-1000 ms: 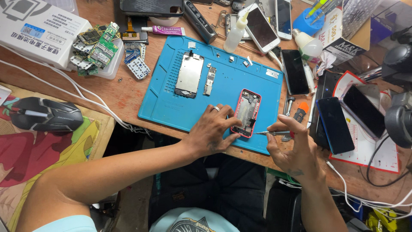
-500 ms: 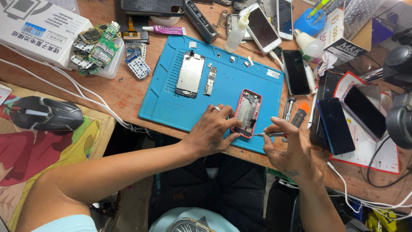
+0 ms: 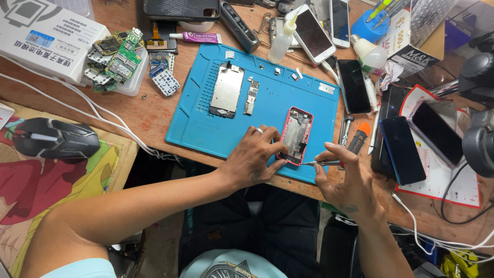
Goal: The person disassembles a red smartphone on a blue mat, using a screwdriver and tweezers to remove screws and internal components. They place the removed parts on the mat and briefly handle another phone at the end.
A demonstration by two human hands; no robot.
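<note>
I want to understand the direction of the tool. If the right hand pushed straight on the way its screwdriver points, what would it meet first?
The right hand points its screwdriver leftward, the tip at the lower edge of the open pink phone. It would probably meet that phone first, then the left hand fingers holding it.

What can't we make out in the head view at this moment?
Head view, all items:
- Tip of the thin metal screwdriver in the right hand: too small to tell.
- Near edge of the opened pink-cased phone: covered by the left hand.
- Parts inside that phone: too small.
- Black tablet-like slab: cut off by the top edge.
</note>
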